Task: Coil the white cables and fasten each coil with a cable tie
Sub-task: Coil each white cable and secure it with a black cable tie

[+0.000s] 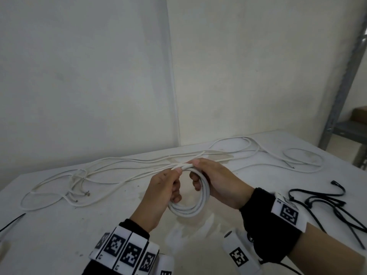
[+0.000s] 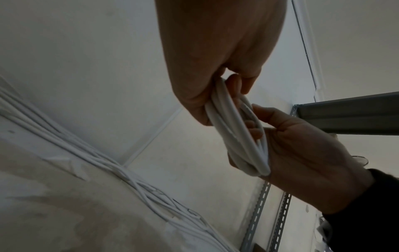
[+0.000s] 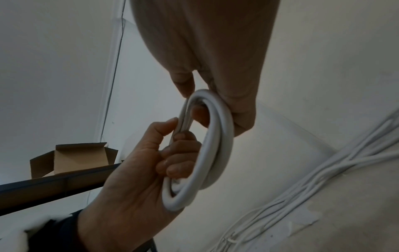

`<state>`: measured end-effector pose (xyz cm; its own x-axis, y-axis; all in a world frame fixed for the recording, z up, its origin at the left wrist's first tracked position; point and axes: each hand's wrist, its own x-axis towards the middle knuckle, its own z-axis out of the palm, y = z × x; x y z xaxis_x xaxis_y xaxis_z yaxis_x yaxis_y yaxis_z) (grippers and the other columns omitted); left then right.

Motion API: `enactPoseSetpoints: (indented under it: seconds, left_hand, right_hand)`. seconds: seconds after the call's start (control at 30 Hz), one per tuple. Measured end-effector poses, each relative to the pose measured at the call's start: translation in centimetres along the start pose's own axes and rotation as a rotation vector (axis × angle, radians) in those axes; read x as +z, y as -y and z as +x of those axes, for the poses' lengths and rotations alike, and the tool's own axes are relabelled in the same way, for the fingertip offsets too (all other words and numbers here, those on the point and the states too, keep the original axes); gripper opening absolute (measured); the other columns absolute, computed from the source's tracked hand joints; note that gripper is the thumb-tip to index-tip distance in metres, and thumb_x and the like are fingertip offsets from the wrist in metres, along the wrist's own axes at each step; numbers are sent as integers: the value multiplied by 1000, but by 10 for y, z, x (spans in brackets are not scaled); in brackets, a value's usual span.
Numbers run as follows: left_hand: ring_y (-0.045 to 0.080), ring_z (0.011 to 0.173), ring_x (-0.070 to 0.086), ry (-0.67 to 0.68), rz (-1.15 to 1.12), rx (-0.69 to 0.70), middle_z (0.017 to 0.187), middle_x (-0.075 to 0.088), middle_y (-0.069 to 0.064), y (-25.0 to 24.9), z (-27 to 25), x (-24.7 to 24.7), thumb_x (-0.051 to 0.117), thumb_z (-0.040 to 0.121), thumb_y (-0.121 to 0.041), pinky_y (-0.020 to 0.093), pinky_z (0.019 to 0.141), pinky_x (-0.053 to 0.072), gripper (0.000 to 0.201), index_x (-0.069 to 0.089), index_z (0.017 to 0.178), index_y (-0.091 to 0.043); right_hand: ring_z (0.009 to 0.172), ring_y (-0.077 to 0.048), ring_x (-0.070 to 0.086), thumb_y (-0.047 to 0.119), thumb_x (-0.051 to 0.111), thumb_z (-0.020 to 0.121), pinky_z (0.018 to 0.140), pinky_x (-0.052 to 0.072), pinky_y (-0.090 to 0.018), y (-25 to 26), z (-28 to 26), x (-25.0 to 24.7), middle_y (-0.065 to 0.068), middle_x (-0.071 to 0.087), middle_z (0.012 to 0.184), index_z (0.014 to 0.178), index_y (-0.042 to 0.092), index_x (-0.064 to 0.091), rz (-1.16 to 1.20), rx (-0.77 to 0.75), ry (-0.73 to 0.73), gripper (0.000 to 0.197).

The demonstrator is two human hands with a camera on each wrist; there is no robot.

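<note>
Coil [image 1: 195,203] of smooth, round white cable hangs above the table [image 1: 59,225] between my hands, ring plane near upright. My left hand [image 1: 160,193] and right hand [image 1: 216,181] both grip it, close together. Loose white cables [image 1: 111,165] trail leftward.

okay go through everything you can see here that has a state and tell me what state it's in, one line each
white cable coil: wound in several loops, held off the table, no tie on it.
left hand: grips the coil's left side.
right hand: grips the coil's right side.
loose white cables: uncoiled, sprawled across the table.
black cable ties: loose on the table, unused.
cardboard box: flaps open.
</note>
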<state>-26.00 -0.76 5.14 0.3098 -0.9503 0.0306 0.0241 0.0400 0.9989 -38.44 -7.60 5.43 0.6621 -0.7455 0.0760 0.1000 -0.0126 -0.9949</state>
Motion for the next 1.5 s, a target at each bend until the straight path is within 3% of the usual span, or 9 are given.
enactPoseSetpoints:
  seconds: [0.13, 0.33, 0.5, 0.67, 0.87, 0.97, 1.1, 1.3, 1.5]
  left_hand:
    - [7, 38, 25, 13, 7, -16, 47, 28, -5, 6, 6, 14, 45, 94, -16, 20, 40, 30, 34, 40, 61, -13]
    - [7, 36, 22, 38, -2, -77, 44, 26, -6, 18, 14, 47, 47, 93, -18, 19, 38, 26, 34, 36, 61, -14]
    - [7, 36, 20, 100, 7, -98, 43, 25, -7, 26, 16, 74, 47, 93, -17, 19, 37, 24, 34, 36, 61, -14]
    - [6, 36, 20, 111, 9, -118, 42, 26, -8, 29, 22, 89, 47, 93, -16, 18, 36, 24, 34, 36, 60, -14]
    - [6, 35, 21, 115, -12, -136, 41, 26, -8, 35, 25, 101, 47, 92, -16, 18, 36, 23, 33, 37, 61, -13]
    - [6, 35, 20, 106, -12, -145, 41, 26, -8, 36, 27, 103, 47, 92, -16, 18, 36, 23, 32, 37, 62, -13]
    - [7, 35, 20, 72, -24, -141, 42, 26, -7, 38, 30, 94, 47, 92, -16, 18, 37, 22, 32, 38, 62, -13]
    - [7, 37, 21, -5, -25, -121, 43, 25, -7, 37, 33, 79, 48, 93, -17, 19, 37, 24, 32, 38, 63, -13]
    - [9, 39, 25, -121, -29, -70, 47, 29, -5, 32, 31, 55, 50, 92, -17, 23, 43, 27, 33, 39, 62, -13]
  right_hand:
    - [80, -14, 57, 34, 40, 96, 74, 45, -25, -2, -13, -21, 0, 57, 93, 116, 4, 54, -98, 30, -129, 38]
    - [87, -9, 59, 35, 48, 93, 79, 47, -25, -9, -47, -77, 7, 56, 100, 114, 21, 49, -384, 116, -291, 25]
    - [75, -5, 51, 32, 56, 90, 60, 38, -15, -18, -78, -136, 5, 53, 101, 110, 21, 50, -730, 217, -369, 23]
    - [90, -12, 45, 33, 54, 90, 67, 34, -16, -27, -109, -182, 6, 44, 98, 93, 25, 45, -1114, 473, -238, 13]
    - [83, -14, 43, 19, 55, 89, 58, 32, -19, -39, -111, -203, -13, 58, 115, 116, 0, 51, -1257, 674, -250, 33]
    - [73, -14, 44, 6, 48, 87, 50, 28, -13, -44, -101, -200, -6, 54, 94, 99, 4, 47, -1295, 671, -222, 13]
    - [68, -12, 47, 7, 51, 85, 49, 34, -12, -41, -92, -193, 2, 46, 82, 90, 14, 42, -1180, 564, -261, 12]
    - [58, -11, 54, 4, 59, 82, 49, 41, -13, -13, -69, -152, -1, 56, 79, 81, 19, 51, -794, 133, -420, 16]
    - [52, -1, 48, 2, 59, 82, 56, 40, -13, 6, -53, -84, 8, 57, 66, 73, 28, 60, -605, -67, -263, 28]
